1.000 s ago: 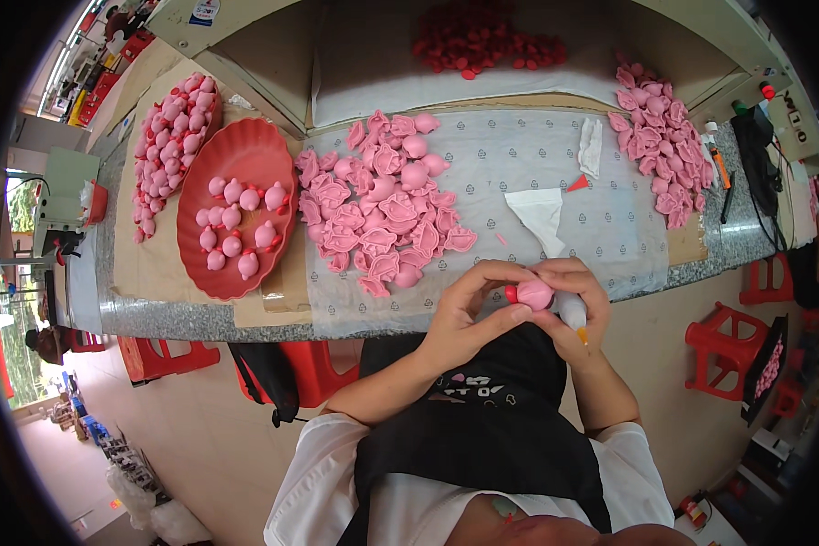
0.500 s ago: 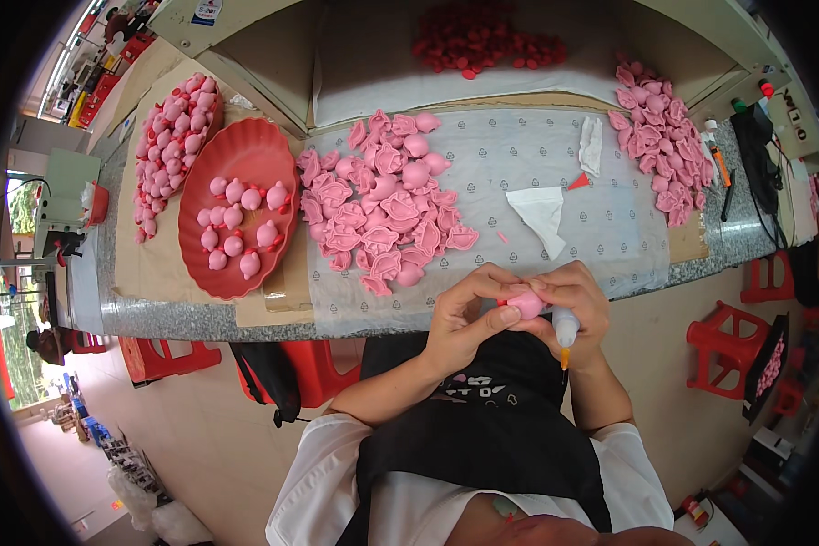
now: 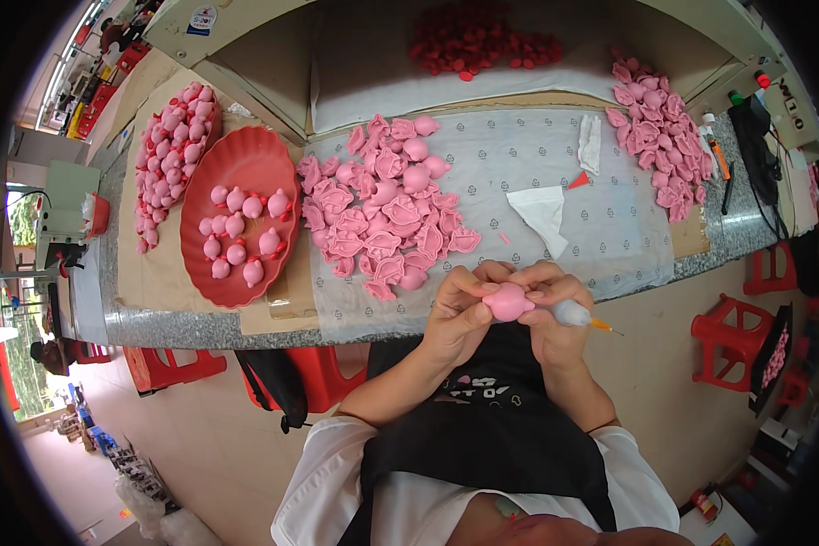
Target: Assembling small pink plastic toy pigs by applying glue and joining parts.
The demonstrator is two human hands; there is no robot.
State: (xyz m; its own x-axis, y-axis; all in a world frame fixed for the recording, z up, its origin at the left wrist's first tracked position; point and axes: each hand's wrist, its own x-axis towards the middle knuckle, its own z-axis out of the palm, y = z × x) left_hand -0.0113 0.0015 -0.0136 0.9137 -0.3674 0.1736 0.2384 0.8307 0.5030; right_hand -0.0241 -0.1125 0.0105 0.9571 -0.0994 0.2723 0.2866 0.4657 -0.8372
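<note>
A small pink rounded toy piece point(image 3: 508, 301) is pinched between my two hands just off the table's near edge. My left hand point(image 3: 457, 311) grips its left side with thumb and fingers. My right hand point(image 3: 548, 309) presses on its right side and also holds a white tube with an orange tip point(image 3: 581, 317) that points right. Right in front of my hands lies a heap of pink pieces point(image 3: 387, 214) on a grey printed mat point(image 3: 537, 159).
A red oval tray point(image 3: 282, 159) with several finished pink pieces stands at the left, with another pink pile point(image 3: 168, 155) beyond it. More pink pieces point(image 3: 655, 136) lie at the right, red ones point(image 3: 482, 41) at the back. White paper point(image 3: 541, 211) on the mat. Red stools point(image 3: 733, 337) stand on the floor.
My hands have closed in on the pink piece and turned it; the red part seen on it a second ago no longer shows. The tube stays in my right hand.
</note>
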